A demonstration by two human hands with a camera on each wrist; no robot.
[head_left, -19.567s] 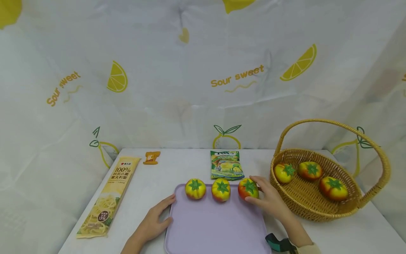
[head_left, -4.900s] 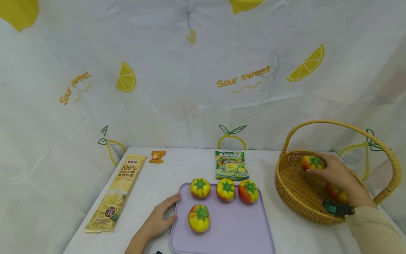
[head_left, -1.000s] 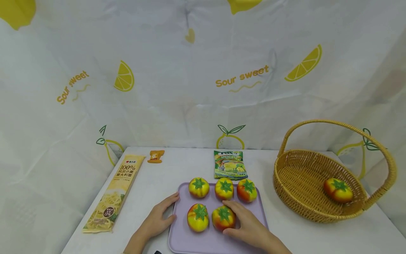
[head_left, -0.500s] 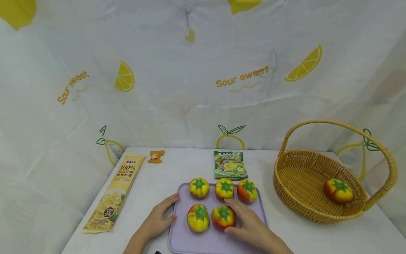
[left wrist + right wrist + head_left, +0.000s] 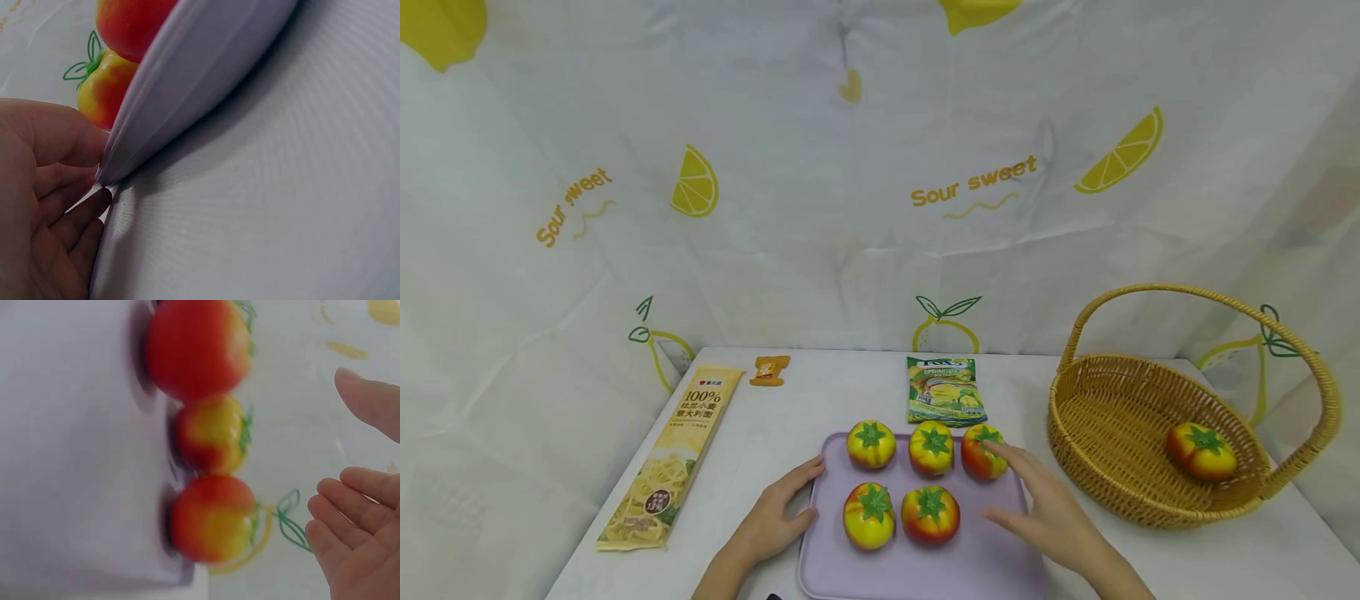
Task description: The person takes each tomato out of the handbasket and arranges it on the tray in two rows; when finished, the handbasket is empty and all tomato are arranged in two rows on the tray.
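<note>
A lilac tray (image 5: pixel 880 575) holds several red-and-yellow tomatoes with green star-shaped tops. Three stand along its far edge; the rightmost back tomato (image 5: pixel 976 460) is partly behind my right fingertips in the head view. In front are a left tomato (image 5: pixel 863 529) and a right tomato (image 5: pixel 927 527). My right hand (image 5: pixel 1052 517), holding nothing, hovers over the tray's right side with thumb and fingers spread apart. At the tray's left rim my left hand (image 5: pixel 775 517) rests its fingertips and thumb; the left wrist view shows these fingers (image 5: pixel 75 231) at the rim.
A wicker basket (image 5: pixel 1120 500) with a tall handle stands at the right, one tomato (image 5: pixel 1197 454) inside. Behind the tray lies a green candy bag (image 5: pixel 946 392). Further left are a long pasta packet (image 5: pixel 673 454) and a small orange packet (image 5: pixel 769 371).
My right hand has let go of the front right tomato and moved right and slightly back, its fingers spread. That tomato stays on the tray. The left hand has not moved.
</note>
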